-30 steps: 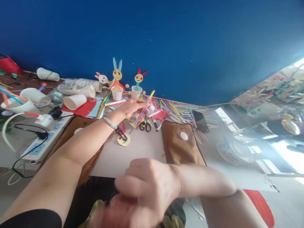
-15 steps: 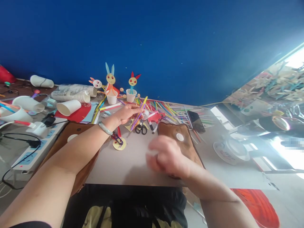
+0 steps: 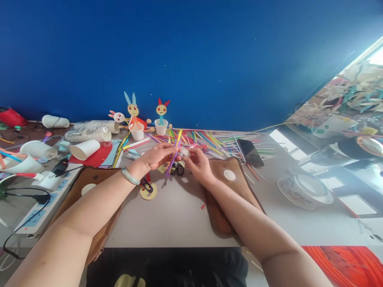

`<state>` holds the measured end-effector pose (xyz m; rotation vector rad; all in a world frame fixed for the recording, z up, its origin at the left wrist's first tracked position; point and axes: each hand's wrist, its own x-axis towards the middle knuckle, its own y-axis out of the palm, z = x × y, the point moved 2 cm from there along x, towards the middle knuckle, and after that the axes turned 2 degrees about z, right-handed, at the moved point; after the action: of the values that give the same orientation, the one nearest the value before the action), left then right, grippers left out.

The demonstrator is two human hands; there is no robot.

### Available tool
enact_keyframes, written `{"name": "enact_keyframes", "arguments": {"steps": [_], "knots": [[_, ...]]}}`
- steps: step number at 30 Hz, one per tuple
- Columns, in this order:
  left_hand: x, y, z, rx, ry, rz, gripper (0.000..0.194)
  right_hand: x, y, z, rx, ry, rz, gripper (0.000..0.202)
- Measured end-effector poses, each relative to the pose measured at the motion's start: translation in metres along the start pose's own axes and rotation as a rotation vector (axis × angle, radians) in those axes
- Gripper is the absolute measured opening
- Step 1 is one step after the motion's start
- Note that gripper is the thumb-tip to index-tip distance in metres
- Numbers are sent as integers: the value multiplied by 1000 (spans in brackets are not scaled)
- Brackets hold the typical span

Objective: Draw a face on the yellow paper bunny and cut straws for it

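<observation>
My left hand, with a pale bangle at its wrist, pinches thin yellow and purple sticks over the middle of the table. The fingers of my right hand are closed on a roll of clear tape, held right beside the sticks. Black-handled scissors lie beneath both hands, partly covered. Left of them, a round yellow face disc lies flat with a dark clip on it.
Two figures with eared heads stand in white paper cups by the wall. Many coloured sticks are spread along the back. A phone, brown padded pouches, a power strip and a white bowl surround the work area.
My right hand has moved from near the table's front up and away to my left hand, and now grips the tape roll. My left hand still holds the sticks.
</observation>
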<state>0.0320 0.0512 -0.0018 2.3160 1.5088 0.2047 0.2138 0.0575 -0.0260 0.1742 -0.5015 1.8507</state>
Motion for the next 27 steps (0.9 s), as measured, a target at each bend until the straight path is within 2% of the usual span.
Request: {"name": "enact_keyframes", "arguments": {"steps": [4, 8, 11, 14, 17, 22, 27], "knots": [[1, -1, 1, -39, 35, -12, 26, 0, 2, 0, 72, 37, 54, 38], [-1, -2, 0, 29, 17, -9, 27, -1, 1, 1, -4, 55, -13, 34], [-4, -1, -4, 203, 3, 67, 29, -3, -1, 4, -177, -35, -84, 23], [-8, 4, -12, 420, 110, 179, 26, -4, -3, 9, -348, -191, -127, 17], [-11, 7, -18, 522, 196, 234, 26, -7, -2, 12, -412, -263, -129, 13], [-16, 5, -17, 350, 86, 234, 26, -12, 0, 14, -222, -250, -200, 33], [-15, -2, -14, 220, 96, 192, 26, -13, 0, 19, -96, -249, -233, 25]]}}
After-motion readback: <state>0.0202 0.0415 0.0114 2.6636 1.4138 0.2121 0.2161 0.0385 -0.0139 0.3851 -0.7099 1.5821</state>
